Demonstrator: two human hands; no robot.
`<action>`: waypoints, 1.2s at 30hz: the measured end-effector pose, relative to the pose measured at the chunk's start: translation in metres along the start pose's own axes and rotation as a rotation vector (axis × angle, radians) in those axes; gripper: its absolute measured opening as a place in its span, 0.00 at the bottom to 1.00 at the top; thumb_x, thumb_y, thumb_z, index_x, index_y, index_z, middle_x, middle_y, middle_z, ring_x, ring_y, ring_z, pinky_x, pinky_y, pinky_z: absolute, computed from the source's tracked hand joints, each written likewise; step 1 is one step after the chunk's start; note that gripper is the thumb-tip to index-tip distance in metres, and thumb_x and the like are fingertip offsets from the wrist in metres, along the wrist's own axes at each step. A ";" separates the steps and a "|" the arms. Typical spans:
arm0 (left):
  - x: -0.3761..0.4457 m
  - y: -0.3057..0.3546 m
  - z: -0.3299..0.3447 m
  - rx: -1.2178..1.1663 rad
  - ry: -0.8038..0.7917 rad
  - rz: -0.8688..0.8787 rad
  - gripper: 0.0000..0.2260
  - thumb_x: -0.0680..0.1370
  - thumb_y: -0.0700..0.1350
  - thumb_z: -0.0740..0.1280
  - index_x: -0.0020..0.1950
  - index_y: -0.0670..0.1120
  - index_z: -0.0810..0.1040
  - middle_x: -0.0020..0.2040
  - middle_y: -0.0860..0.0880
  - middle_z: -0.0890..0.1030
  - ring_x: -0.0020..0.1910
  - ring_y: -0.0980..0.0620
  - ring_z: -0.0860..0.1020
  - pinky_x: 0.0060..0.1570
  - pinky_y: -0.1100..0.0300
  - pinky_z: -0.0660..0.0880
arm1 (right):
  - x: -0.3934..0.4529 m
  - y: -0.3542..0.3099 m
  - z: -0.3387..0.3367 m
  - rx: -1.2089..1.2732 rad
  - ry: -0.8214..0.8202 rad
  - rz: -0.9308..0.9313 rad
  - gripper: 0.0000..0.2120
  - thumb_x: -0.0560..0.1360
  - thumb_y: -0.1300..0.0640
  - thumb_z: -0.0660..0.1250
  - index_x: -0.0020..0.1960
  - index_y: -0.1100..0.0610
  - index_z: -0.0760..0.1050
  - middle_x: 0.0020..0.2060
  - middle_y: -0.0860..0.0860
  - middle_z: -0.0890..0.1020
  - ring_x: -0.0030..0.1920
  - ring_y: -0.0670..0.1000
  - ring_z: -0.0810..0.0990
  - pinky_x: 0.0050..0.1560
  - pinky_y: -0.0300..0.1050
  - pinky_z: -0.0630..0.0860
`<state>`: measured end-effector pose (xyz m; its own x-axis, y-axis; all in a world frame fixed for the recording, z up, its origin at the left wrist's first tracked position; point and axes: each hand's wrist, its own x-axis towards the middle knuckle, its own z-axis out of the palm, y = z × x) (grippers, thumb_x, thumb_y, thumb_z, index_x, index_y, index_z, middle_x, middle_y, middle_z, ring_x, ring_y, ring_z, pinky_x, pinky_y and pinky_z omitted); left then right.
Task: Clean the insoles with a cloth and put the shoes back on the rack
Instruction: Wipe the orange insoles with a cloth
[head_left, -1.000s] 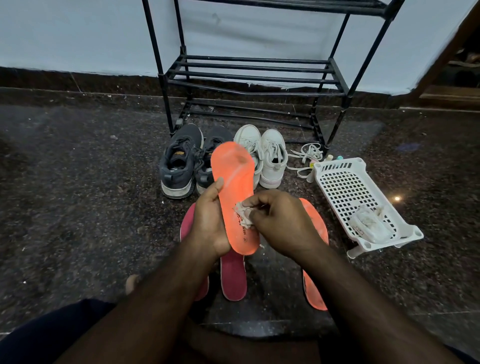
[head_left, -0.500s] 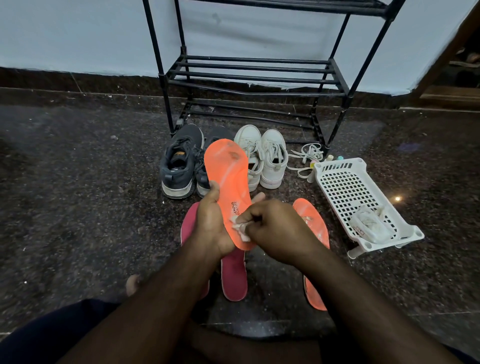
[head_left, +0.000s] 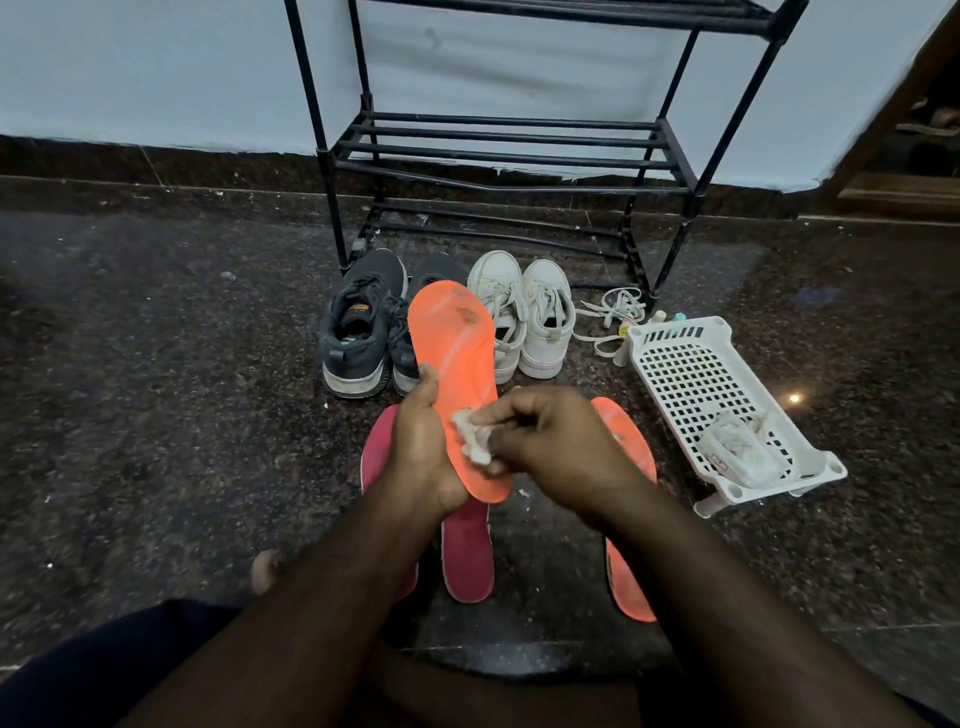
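I see a dark speckled granite floor (head_left: 156, 389) running up to a pale wall, with a black metal shoe rack (head_left: 509, 156) standing against it, its bars bare. Right of the rack's foot sits a white perforated plastic basket (head_left: 691, 374) with a clear packet (head_left: 737, 452) in its near end, and loose white laces (head_left: 613, 306) lie just beyond it. In front of the rack a pair of dark grey sneakers (head_left: 363, 327) stands beside a pair of white sneakers (head_left: 524, 312). Closer to me, two maroon insoles (head_left: 467, 551) and one orange insole on the floor (head_left: 626, 577) lie flat. My left hand (head_left: 421, 447) grips the raised orange insole (head_left: 457, 364) by its heel end, toe pointing toward the rack. My right hand (head_left: 550, 441) pinches a small white cloth (head_left: 472, 441) and presses it on that insole's lower half.
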<state>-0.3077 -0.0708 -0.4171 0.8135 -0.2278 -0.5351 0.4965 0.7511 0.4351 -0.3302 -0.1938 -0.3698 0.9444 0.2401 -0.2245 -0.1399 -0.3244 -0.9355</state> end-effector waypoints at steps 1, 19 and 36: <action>-0.002 0.000 0.002 -0.001 -0.034 -0.010 0.37 0.81 0.69 0.47 0.56 0.36 0.78 0.44 0.34 0.84 0.34 0.40 0.83 0.32 0.56 0.76 | 0.002 0.000 -0.004 0.080 0.029 0.010 0.11 0.74 0.71 0.68 0.48 0.57 0.81 0.35 0.56 0.84 0.34 0.57 0.80 0.47 0.61 0.80; -0.004 -0.005 0.002 -0.019 -0.110 -0.019 0.33 0.83 0.63 0.51 0.57 0.37 0.83 0.52 0.37 0.83 0.50 0.40 0.83 0.59 0.46 0.77 | 0.013 0.016 -0.005 -0.482 0.316 -0.362 0.09 0.71 0.65 0.69 0.46 0.55 0.84 0.47 0.49 0.83 0.51 0.48 0.80 0.56 0.47 0.76; -0.005 -0.009 0.004 0.047 -0.085 -0.023 0.31 0.84 0.63 0.49 0.60 0.39 0.79 0.51 0.38 0.85 0.47 0.42 0.85 0.54 0.49 0.78 | 0.011 0.010 -0.011 -0.665 0.223 -0.328 0.10 0.74 0.60 0.70 0.54 0.55 0.84 0.46 0.52 0.83 0.50 0.52 0.80 0.54 0.48 0.74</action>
<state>-0.3153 -0.0792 -0.4150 0.8232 -0.2979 -0.4833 0.5276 0.7157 0.4577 -0.3179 -0.2044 -0.3788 0.9540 0.2518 0.1625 0.2991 -0.7666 -0.5683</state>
